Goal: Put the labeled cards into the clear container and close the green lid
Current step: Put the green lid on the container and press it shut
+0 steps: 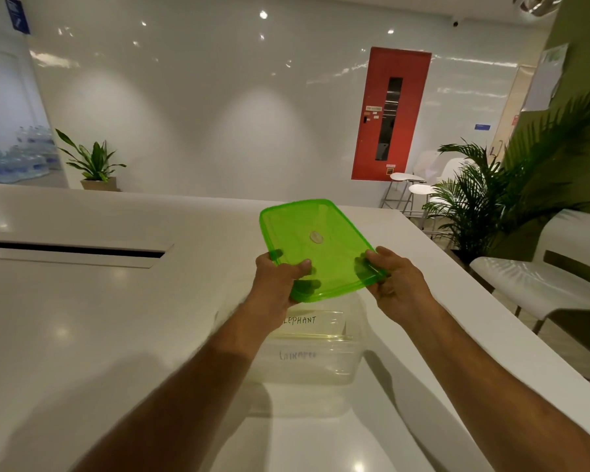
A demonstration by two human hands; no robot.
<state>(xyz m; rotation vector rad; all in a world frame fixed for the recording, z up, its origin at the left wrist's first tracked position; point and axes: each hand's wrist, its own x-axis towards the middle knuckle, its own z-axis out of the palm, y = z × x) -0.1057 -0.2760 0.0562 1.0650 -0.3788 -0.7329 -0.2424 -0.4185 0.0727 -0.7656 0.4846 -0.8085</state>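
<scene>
White counter [82,318] before me, a long dark slot [72,250] set in its left part. Potted plant [94,165] at its far left edge. Red cabinet [390,114] on glossy wall. White stools [413,185] and palm [498,195] to my right.

A glossy white worktop [82,335] carries a clear container [321,369] near its right edge; a long dark slot [72,250] is set into its left part.
</scene>
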